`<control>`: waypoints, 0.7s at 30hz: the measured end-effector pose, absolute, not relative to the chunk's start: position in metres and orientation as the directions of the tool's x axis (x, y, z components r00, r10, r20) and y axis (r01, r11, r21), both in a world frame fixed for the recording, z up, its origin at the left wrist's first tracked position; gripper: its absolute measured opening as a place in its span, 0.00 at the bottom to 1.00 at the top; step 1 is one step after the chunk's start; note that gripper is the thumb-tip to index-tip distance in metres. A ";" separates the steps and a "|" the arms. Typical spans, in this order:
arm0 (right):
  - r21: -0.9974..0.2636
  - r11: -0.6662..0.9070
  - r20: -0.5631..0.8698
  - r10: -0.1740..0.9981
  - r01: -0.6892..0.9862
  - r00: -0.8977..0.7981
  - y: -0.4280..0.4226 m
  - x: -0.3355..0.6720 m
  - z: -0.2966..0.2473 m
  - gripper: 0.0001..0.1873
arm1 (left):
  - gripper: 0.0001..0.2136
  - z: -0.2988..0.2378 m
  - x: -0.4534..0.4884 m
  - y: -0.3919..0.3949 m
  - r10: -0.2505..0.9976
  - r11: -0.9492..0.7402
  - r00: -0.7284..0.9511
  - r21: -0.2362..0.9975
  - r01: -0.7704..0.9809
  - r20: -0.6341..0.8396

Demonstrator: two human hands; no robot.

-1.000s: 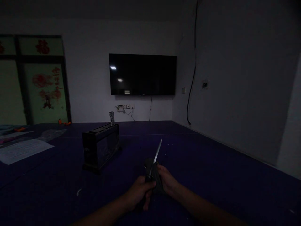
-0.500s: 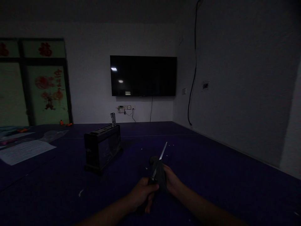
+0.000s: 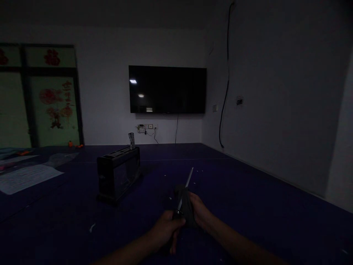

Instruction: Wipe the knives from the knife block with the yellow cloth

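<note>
My left hand [image 3: 165,228] is closed around the dark handle of a knife [image 3: 189,177], whose narrow, shiny blade points up and away from me. Across the middle of that blade lies a dark grey cloth [image 3: 188,209], and the blade's tip shows beyond it. From the right side, my right hand [image 3: 200,209] grips the cloth against the blade; most of its fingers are hidden behind the cloth. Both hands are in the lower middle of the head view, over a dark blue surface [image 3: 242,213].
A black box-shaped appliance [image 3: 121,173] stands to the left, with a patterned upright object [image 3: 131,140] on top. Paper sheets [image 3: 30,176] lie at far left. White scraps [image 3: 92,227] dot the surface. A television [image 3: 168,88] hangs on the back wall.
Both hands keep their hold on the knife and the cloth, with only a very slight shift. The whole view has moved a little.
</note>
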State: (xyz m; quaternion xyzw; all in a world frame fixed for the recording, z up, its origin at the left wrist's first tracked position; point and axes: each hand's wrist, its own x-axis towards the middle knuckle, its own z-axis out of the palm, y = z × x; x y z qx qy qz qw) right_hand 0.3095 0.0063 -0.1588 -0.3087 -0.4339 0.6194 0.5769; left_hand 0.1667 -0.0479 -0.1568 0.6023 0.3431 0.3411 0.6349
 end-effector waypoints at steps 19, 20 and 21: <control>-0.870 -0.003 0.109 0.974 -0.493 -0.198 0.000 0.307 -0.154 0.09 | 0.19 -0.152 0.165 -0.048 0.844 0.053 0.535 0.999 0.002 -0.046; -0.873 0.000 0.108 0.975 -0.488 -0.194 0.001 0.308 -0.155 0.09 | 0.19 -0.152 0.164 -0.048 0.841 0.052 0.539 0.999 0.006 -0.047; -0.876 0.003 0.108 0.976 -0.482 -0.190 0.002 0.308 -0.156 0.09 | 0.20 -0.153 0.164 -0.048 0.838 0.050 0.543 0.999 0.011 -0.048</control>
